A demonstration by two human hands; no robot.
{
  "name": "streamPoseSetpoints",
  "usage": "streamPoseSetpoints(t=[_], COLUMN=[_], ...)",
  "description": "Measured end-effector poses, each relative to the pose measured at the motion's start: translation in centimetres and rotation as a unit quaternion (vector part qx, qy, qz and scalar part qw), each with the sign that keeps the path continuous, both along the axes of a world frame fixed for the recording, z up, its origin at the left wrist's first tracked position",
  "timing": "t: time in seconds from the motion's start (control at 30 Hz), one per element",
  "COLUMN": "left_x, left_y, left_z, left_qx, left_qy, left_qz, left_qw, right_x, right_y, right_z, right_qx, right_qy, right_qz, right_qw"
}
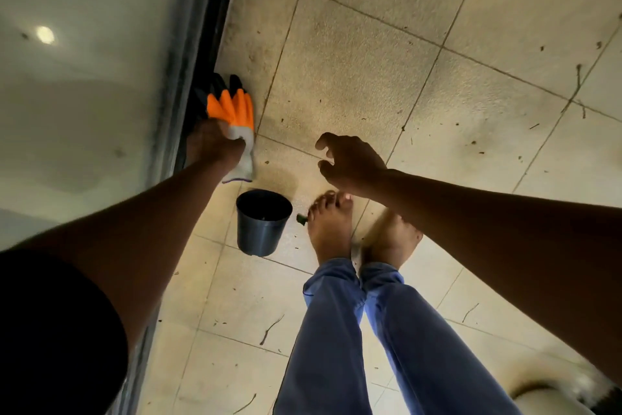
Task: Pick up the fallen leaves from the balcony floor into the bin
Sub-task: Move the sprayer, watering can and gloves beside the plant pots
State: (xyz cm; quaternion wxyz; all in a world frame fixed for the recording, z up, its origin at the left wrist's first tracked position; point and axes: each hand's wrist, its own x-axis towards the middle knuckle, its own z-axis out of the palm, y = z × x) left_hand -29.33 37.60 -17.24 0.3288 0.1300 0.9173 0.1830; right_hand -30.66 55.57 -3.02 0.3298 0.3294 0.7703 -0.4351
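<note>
My left hand grips a pair of orange, black and grey work gloves by the cuffs, held out near the door frame. My right hand hovers bare over the floor with its fingers loosely curled and nothing in it. A small dark bin stands upright on the tiles below the gloves, left of my bare feet. A small green leaf scrap lies between the bin and my left foot. Thin twigs and dark specks are scattered over the beige tiled floor.
A sliding glass door and its dark frame run along the left. My bare feet and blue jeans fill the lower middle. A pale rounded object shows at the bottom right corner.
</note>
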Motion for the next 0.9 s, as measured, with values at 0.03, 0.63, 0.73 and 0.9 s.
streamPoseSetpoints(t=[0.03,0.63,0.73,0.9], left_x=[0.0,-10.2,-7.4,-3.2], left_y=[0.2,16.0,17.6,19.7], left_z=[0.1,35.4,38.2,41.8], left_qx=[0.011,0.1,0.021,0.055], left_qy=[-0.028,-0.242,-0.416,-0.608], left_qz=[0.002,0.116,0.207,0.211], left_qw=[1.0,0.958,0.885,0.764], right_x=[-0.3,5.4,7.9,12.8], right_y=[0.2,5.3,4.9,2.5], right_z=[1.1,21.2,24.8,28.5], right_qx=[-0.005,-0.253,-0.269,-0.269], right_qy=[0.0,0.076,0.123,0.133], right_qz=[-0.022,-0.652,-0.703,-0.748], right_qw=[1.0,0.711,0.647,0.592])
